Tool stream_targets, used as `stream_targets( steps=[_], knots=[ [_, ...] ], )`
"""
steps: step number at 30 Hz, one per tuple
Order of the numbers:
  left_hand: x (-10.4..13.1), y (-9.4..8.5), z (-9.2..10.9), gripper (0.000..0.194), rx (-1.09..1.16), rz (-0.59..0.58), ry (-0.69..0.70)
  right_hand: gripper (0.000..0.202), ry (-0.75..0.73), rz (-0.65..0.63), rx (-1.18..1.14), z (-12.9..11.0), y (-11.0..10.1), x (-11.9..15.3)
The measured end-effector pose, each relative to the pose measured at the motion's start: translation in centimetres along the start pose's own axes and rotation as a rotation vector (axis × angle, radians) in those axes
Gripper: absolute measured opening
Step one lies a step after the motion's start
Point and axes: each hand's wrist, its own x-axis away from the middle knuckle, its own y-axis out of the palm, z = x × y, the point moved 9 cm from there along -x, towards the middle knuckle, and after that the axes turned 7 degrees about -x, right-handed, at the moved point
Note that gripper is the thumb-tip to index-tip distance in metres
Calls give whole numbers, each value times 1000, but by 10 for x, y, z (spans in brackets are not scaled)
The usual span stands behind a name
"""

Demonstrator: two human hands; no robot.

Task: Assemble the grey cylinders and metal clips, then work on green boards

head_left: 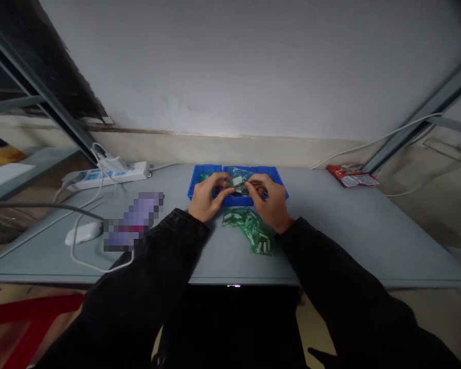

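Observation:
Between my two hands is a clear plastic bag [238,177] with small pale pieces in it. My left hand [208,197] pinches its left side between thumb and fingers. At the opposite side, my right hand [269,201] grips the bag in the same way. Just behind and below the bag sits a blue divided tray [282,190], partly covered by my hands; something green shows in its left compartment. On the table in front of the tray lie green-tinted plastic bags [258,236] holding small whitish pieces.
To the left are a white power strip [134,173] with plugs and cables, a white earbud case [83,233] and a phone-like blurred object [136,218]. A red snack packet [351,175] lies at the back right. Metal frame posts rise on both sides, with a wall behind.

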Motion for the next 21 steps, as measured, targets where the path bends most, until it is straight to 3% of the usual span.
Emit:
stream_targets(
  steps=[3, 7, 12, 17, 21],
  knots=[
    [-2, 1, 6, 21, -12, -54, 15, 21, -36, -44, 64, -7, 0, -2],
    [-4, -2, 11, 27, -34, -63, 39, 28, -33, -16, 92, -2, -4, -3],
    [-4, -2, 9, 30, -90, -46, 52, 23, 5, -31, 86, 8, -1, -3],
    [-4, -2, 5, 17, -88, -26, 32, 16, -40, -64, 58, 0, 2, -3],
    [-5, -3, 8, 17, -119, -8, 65, 15, -63, -66, 44, -4, 2, -4]
  ],
)
